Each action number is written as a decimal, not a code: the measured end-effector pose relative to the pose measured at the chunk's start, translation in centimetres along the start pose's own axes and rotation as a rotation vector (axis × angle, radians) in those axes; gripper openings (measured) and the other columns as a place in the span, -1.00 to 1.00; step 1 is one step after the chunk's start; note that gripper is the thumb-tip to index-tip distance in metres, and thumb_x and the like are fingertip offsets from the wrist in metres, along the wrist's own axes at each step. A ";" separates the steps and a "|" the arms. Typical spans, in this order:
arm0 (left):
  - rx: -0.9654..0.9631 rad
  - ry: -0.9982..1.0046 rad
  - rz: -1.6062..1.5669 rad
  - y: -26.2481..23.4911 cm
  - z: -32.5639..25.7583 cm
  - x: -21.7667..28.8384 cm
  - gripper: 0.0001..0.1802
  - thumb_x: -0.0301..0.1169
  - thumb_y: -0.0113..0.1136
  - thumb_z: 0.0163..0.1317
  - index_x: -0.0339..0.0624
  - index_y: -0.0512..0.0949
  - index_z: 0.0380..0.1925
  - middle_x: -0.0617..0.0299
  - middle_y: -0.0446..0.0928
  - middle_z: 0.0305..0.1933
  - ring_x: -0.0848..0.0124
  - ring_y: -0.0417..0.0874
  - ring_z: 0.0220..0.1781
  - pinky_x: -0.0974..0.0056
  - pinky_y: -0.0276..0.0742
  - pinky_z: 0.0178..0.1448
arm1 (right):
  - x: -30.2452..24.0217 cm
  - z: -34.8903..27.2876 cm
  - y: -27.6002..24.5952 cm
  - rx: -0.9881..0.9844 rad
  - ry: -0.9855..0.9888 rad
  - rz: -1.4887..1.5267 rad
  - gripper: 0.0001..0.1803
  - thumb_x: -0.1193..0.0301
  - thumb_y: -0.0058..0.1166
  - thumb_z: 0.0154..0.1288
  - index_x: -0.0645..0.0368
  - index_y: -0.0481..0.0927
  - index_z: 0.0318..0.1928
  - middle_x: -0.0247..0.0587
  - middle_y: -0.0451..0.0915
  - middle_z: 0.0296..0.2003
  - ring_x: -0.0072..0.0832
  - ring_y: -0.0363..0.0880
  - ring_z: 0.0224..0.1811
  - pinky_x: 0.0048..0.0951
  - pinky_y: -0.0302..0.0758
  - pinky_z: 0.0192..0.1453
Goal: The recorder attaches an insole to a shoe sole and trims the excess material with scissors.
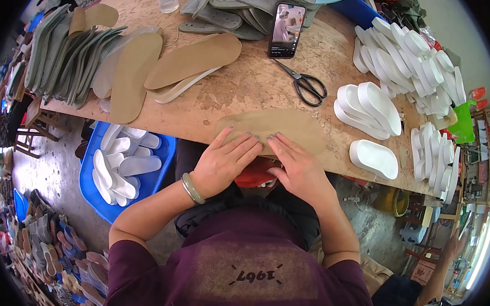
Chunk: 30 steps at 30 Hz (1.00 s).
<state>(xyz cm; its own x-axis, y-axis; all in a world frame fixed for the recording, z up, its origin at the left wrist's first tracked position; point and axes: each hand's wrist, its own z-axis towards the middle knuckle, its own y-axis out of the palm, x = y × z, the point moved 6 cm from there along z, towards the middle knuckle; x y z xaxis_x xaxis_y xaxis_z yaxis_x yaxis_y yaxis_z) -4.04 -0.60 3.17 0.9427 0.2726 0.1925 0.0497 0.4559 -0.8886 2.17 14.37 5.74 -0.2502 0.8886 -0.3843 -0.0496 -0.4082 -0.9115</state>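
Shirt [168, 281]: purple, with a printed chest panel, at the near edge.
Bangle [193, 188]: pale, on the left wrist.
Left hand [217, 165]: palm down; fingers flat on the near part of the tan insole, slightly apart, gripping nothing; its thumb cannot be made out.
Right hand [303, 169]: fingers extended over the same near edge, close together, not visibly clasping anything; thumb set apart, toward the left hand.
Tan insole [305, 128]: one, flat on the surface [237, 110] at its near edge, lying crosswise under both hands' fingers.
Red item [249, 176]: below the insole, between the hands, partly hidden.
Tub [99, 204]: blue, left of the person, holding white soles.
Single sole [373, 159]: white, right of the right hand.
Sole stack [369, 112]: white, just beyond the single sole.
Scissors [311, 87]: black handles, blades together, tips near the phone.
Tan pair [194, 58]: left of the scissors, lying over a white sole.
Phone [287, 30]: propped upright, screen lit.
Sole pile [399, 59]: white, far right.
Grey stack [62, 57]: far left.
Grey pile [247, 7]: behind the phone.
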 end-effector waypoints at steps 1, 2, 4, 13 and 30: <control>-0.007 0.001 -0.006 0.0 -0.1 0.0 -0.49 -0.40 0.05 0.22 -0.17 0.47 0.21 0.16 0.52 0.27 0.27 0.52 0.34 -0.04 0.17 0.54 | -0.2 -0.1 0.0 -0.010 0.000 0.000 -0.31 0.40 0.32 0.15 0.27 0.40 0.29 0.05 0.57 0.15 -0.11 0.45 0.34 -0.18 0.46 0.32; -0.006 -0.002 -0.003 0.1 -0.2 0.0 -0.49 -0.40 0.05 0.22 -0.17 0.47 0.21 0.16 0.52 0.27 0.27 0.52 0.34 -0.04 0.17 0.54 | -0.3 -0.1 0.1 -0.020 0.000 0.001 -0.31 0.39 0.32 0.16 0.27 0.40 0.30 0.06 0.57 0.15 -0.10 0.45 0.34 -0.18 0.46 0.33; 0.014 0.002 -0.010 0.1 -0.1 0.1 -0.51 -0.42 0.10 0.20 -0.14 0.52 0.18 0.17 0.56 0.23 0.27 0.56 0.31 -0.07 0.23 0.50 | -0.5 -0.1 0.1 -0.023 -0.004 -0.016 -0.31 0.39 0.31 0.16 0.28 0.39 0.30 0.05 0.57 0.15 -0.10 0.45 0.34 -0.19 0.46 0.33; -0.005 0.123 0.003 -1.6 0.8 -2.2 -0.61 -0.42 0.10 0.19 -0.08 0.52 0.07 0.27 0.55 0.13 0.34 0.54 0.29 -0.12 0.06 0.58 | -2.5 -1.2 -0.8 -0.063 -0.023 -0.020 -0.30 0.28 0.32 0.18 0.28 0.40 0.28 0.02 0.58 0.14 -0.08 0.50 0.28 -0.18 0.51 0.25; -0.107 -0.109 -0.083 -0.2 0.0 0.4 -0.29 -0.10 0.37 0.09 -0.19 0.43 0.22 0.10 0.45 0.30 0.19 0.40 0.42 -0.11 0.14 0.53 | 0.0 1.8 0.7 -0.131 -0.160 -0.002 -0.29 0.12 0.20 0.30 0.32 0.40 0.31 0.06 0.43 0.31 -0.11 0.29 0.45 -0.18 0.35 0.43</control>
<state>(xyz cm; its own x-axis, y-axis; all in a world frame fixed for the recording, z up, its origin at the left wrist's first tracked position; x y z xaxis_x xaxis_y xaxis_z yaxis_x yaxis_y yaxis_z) -3.66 -0.58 3.37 0.8927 0.3311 0.3056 0.1658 0.3892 -0.9061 0.37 13.74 5.37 -0.4016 0.8404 -0.3639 0.0730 -0.3667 -0.9275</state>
